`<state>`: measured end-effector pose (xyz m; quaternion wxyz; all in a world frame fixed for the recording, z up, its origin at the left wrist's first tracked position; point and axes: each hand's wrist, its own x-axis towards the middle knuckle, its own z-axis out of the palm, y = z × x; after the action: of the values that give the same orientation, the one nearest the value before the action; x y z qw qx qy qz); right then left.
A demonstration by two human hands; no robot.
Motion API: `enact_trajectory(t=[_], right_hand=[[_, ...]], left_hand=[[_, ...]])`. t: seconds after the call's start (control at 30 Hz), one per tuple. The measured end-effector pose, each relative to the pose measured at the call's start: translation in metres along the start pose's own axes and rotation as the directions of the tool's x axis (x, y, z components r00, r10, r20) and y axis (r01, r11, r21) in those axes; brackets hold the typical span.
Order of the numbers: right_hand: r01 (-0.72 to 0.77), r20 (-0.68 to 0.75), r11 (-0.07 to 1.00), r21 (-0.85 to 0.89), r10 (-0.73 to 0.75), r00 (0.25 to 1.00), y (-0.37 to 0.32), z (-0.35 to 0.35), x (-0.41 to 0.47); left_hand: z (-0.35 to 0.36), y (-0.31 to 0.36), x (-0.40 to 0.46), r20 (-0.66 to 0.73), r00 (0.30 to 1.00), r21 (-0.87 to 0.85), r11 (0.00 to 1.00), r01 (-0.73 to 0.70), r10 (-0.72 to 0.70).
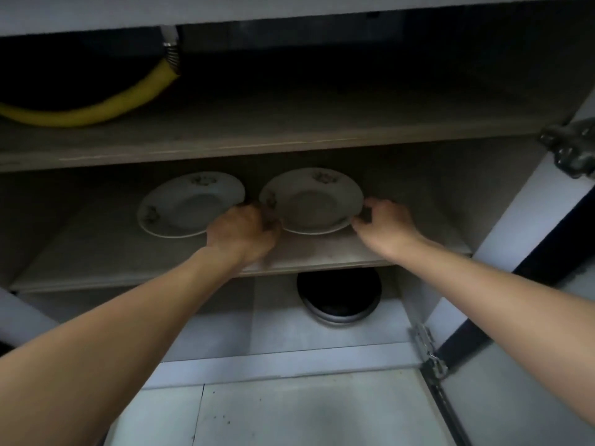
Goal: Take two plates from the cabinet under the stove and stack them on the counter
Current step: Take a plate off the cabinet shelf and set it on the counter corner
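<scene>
Two white plates with small flower prints lie side by side on the middle shelf (96, 252) of the open cabinet. The right plate (310, 201) is gripped at both sides: my left hand (240, 231) curls round its left rim, and my right hand (384, 222) pinches its right rim with thumb under the edge. Its near edge looks slightly raised off the shelf. The left plate (190, 204) lies flat just left of my left hand, untouched.
A yellow hose (96, 109) curves over the upper shelf at the left. A dark round pan (338, 297) stands on the cabinet floor below the plates. The open door (528, 226) with metal hinges stands at the right. Tiled floor lies below.
</scene>
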<state>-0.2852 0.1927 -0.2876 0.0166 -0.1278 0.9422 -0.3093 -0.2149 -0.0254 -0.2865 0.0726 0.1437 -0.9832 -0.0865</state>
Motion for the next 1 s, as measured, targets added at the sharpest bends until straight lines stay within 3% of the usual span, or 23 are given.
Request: enact_trajectory(t=[0.1,0.2,0.27,0.33,0.4,0.63,0.8,1.0], right_hand=[[-0.039,-0.019,0.998,0.04,0.04,0.999,0.001,0.002,0.016],[-0.146,-0.041,0.984,0.105,0.151,0.988,0.002,0.002,0.033],[-0.279,-0.013,0.91,0.308,0.298,0.955,0.001,0.002,0.043],[-0.407,0.11,0.741,0.534,0.416,0.903,-0.004,0.002,0.048],[-0.467,0.212,0.636,0.614,0.437,0.874,-0.008,0.001,0.051],[-0.497,0.295,0.539,0.68,0.419,0.859,-0.009,-0.003,0.05],[-0.484,0.295,0.47,0.738,0.42,0.858,-0.008,-0.003,0.049],[-0.457,0.256,0.502,0.734,0.418,0.872,-0.009,-0.005,0.04]], left_hand=[[0.002,-0.003,0.013,0.014,0.997,-0.158,0.984,0.081,-0.08],[0.003,0.001,0.029,0.058,0.969,-0.394,0.887,0.242,-0.239],[0.0,0.003,0.039,0.159,0.919,-0.63,0.68,0.376,-0.361],[-0.003,0.004,0.045,0.257,0.864,-0.742,0.484,0.464,-0.434],[-0.003,0.004,0.048,0.294,0.843,-0.764,0.419,0.49,-0.45],[-0.008,0.01,0.051,0.423,0.808,-0.83,0.182,0.527,-0.41],[-0.01,0.009,0.049,0.452,0.81,-0.843,0.118,0.525,-0.373],[-0.01,0.001,0.041,0.489,0.802,-0.834,0.086,0.546,-0.343]])
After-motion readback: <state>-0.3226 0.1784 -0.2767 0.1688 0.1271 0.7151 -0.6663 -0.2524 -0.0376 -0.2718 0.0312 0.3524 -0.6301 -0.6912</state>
